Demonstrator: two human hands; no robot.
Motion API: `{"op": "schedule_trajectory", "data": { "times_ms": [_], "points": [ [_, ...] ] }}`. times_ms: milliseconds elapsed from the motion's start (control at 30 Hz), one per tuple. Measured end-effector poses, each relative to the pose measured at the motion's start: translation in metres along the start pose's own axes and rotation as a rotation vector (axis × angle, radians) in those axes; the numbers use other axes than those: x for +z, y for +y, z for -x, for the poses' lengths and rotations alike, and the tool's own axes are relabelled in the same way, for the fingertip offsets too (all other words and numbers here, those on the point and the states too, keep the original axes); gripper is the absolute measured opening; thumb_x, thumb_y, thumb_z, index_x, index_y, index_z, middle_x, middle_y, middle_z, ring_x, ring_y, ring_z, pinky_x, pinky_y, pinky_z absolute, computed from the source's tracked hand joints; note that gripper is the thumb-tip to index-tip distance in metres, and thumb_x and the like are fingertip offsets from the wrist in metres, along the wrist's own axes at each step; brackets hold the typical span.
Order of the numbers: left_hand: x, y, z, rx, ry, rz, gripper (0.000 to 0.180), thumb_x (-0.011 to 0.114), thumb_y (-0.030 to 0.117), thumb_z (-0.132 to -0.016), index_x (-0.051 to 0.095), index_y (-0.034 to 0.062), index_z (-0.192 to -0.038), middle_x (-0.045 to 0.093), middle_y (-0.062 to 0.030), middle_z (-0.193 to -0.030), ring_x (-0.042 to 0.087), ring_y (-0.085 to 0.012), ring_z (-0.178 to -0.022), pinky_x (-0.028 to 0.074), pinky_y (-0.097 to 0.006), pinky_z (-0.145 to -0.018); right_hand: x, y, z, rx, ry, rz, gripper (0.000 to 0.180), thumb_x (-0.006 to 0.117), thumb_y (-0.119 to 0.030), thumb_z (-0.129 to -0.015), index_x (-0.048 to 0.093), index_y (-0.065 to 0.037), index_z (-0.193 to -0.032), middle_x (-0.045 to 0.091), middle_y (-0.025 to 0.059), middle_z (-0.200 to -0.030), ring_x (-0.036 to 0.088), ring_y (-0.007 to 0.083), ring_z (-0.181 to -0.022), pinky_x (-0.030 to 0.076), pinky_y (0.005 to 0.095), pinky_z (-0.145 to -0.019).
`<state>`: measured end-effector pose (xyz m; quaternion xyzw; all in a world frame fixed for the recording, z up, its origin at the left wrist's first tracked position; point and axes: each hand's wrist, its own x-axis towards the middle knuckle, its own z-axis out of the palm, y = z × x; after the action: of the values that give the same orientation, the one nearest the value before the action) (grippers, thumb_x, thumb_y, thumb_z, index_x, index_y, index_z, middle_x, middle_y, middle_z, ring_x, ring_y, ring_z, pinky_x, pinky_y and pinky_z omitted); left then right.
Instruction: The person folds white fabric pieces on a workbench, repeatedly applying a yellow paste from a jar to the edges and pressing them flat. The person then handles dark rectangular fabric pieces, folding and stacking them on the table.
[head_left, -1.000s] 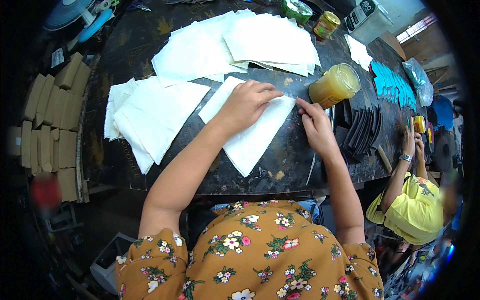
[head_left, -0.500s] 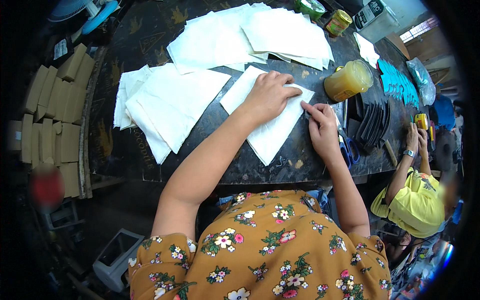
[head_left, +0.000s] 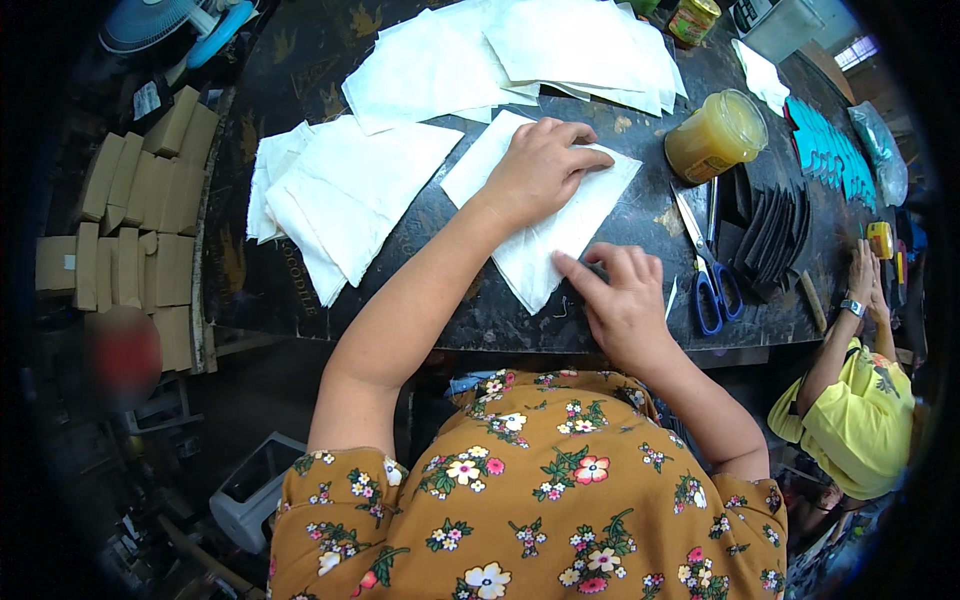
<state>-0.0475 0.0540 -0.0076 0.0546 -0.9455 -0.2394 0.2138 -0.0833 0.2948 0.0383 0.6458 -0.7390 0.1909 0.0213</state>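
Observation:
A white cloth piece (head_left: 535,260), seemingly the top of a small stack, lies angled on the dark table in front of me. My left hand (head_left: 540,170) rests on its upper part, palm down, fingers and thumb apart. Beside the cloth's lower right edge is my right hand (head_left: 625,300), fingers curled and thumb pointing at the edge. Something dark shows between that thumb and the fingers, too small to name. More white cloth pieces (head_left: 365,190) overlap to the left, and a wide fanned pile of white cloth (head_left: 580,50) spreads at the back.
Right of the cloth stand a jar of yellowish paste (head_left: 715,135), blue-handled scissors (head_left: 708,280) and a row of black pieces (head_left: 775,235). Teal pieces (head_left: 830,150) lie farther right, near a person in a yellow shirt (head_left: 850,420). Brown cardboard boxes (head_left: 150,200) are stacked at the left.
My right hand has moved down along the cloth's right edge, toward me, from near its right corner. My left hand stays on the cloth. The whole view has shifted slightly.

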Motion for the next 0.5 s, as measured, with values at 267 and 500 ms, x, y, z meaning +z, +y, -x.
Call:
{"op": "schedule_trajectory", "data": {
  "times_ms": [267, 500],
  "points": [
    [-0.016, -0.004, -0.002, -0.022, 0.190, 0.030, 0.038, 0.075, 0.005, -0.096, 0.075, 0.0104, -0.133, 0.072, -0.0098, -0.131, 0.067, -0.0310, -0.122, 0.050, -0.045, -0.109, -0.005, -0.006, 0.011, -0.229, -0.077, -0.345, 0.049, 0.072, -0.005, -0.080, 0.076, -0.012, -0.129, 0.062, 0.0063, -0.110, 0.059, 0.0267, -0.104, 0.042, 0.0432, -0.092],
    [-0.065, -0.019, -0.004, -0.500, -0.034, -0.119, 0.034, 0.085, 0.006, -0.089, 0.077, 0.0008, -0.122, 0.075, -0.0105, -0.105, 0.072, -0.0215, -0.097, 0.059, -0.035, -0.088, -0.022, 0.051, -0.010, 0.190, 0.166, -0.512, 0.047, 0.066, 0.006, -0.091, 0.071, -0.006, -0.136, 0.066, 0.0142, -0.110, 0.065, 0.0342, -0.105, 0.050, 0.0442, -0.094]
  ]
}}
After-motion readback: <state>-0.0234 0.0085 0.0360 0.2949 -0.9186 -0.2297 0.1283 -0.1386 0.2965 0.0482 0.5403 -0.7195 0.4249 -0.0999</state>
